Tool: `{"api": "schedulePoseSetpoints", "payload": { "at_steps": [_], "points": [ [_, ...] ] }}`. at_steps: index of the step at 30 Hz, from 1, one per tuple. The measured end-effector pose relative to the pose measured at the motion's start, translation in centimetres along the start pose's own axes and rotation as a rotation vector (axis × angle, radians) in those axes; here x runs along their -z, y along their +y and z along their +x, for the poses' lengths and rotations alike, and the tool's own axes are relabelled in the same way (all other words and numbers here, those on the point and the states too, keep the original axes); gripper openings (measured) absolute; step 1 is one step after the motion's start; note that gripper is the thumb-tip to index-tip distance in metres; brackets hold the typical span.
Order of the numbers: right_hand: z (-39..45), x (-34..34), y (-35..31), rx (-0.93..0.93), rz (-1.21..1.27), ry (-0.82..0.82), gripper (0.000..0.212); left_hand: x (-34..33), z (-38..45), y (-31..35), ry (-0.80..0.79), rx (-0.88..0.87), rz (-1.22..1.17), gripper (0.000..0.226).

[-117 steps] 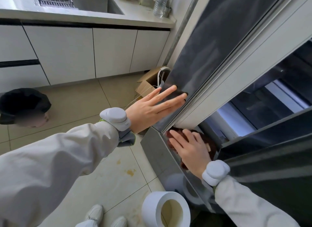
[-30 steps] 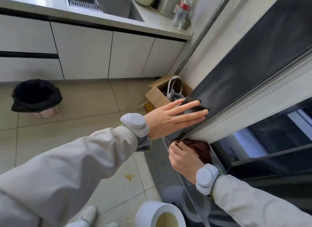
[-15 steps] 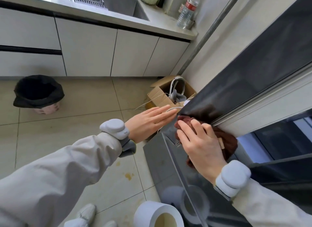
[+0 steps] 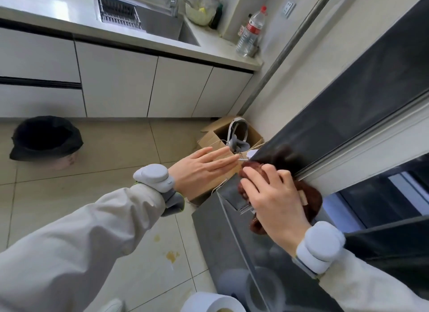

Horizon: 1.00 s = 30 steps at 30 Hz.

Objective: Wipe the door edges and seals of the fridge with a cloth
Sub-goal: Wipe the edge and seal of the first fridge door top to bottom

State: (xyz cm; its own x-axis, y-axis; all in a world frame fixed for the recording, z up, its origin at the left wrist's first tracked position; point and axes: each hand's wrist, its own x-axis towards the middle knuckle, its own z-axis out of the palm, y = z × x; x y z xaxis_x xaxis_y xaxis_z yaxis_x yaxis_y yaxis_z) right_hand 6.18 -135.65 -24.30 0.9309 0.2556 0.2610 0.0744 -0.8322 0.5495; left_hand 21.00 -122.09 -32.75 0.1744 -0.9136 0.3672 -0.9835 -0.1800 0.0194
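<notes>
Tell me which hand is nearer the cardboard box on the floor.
Left. The left hand hovers open just in front of the cardboard box; the right hand presses the cloth farther right.

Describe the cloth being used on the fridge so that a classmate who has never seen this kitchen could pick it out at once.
Start at the tall dark fridge door on the right and follow it down to its bottom corner. There, the right hand presses a bunched cloth against the door's lower edge. It is the only dark reddish-brown, fuzzy thing there; everything around it is hard and grey, black or white.
</notes>
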Motion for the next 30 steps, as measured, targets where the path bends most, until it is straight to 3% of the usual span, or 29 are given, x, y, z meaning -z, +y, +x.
{"api": "schedulePoseSetpoints", "payload": {
  "at_steps": [5,14,18,25,30],
  "points": [
    [0.7,1.2,1.6,0.007,-0.075,0.086,0.028,0.6,0.7,0.0,-0.055,0.013,-0.021,0.060],
    [-0.5,-9.3,-5.2,0.206,-0.177,0.010,0.040,0.6,0.5,0.7,0.208,-0.044,0.067,0.060],
    [-0.1,-9.9,-5.0,0.232,-0.187,0.100,0.031,2.0,1.4,0.8,0.255,-0.096,0.057,0.059],
    [-0.6,-4.8,-3.4,0.094,0.009,0.197,0.023,4.0,3.6,1.9,0.318,-0.178,0.164,0.081],
    [-0.8,2.6,2.4,-0.018,-0.022,0.271,0.017,5.9,5.7,2.2,0.356,-0.214,0.136,0.064]
  ]
}}
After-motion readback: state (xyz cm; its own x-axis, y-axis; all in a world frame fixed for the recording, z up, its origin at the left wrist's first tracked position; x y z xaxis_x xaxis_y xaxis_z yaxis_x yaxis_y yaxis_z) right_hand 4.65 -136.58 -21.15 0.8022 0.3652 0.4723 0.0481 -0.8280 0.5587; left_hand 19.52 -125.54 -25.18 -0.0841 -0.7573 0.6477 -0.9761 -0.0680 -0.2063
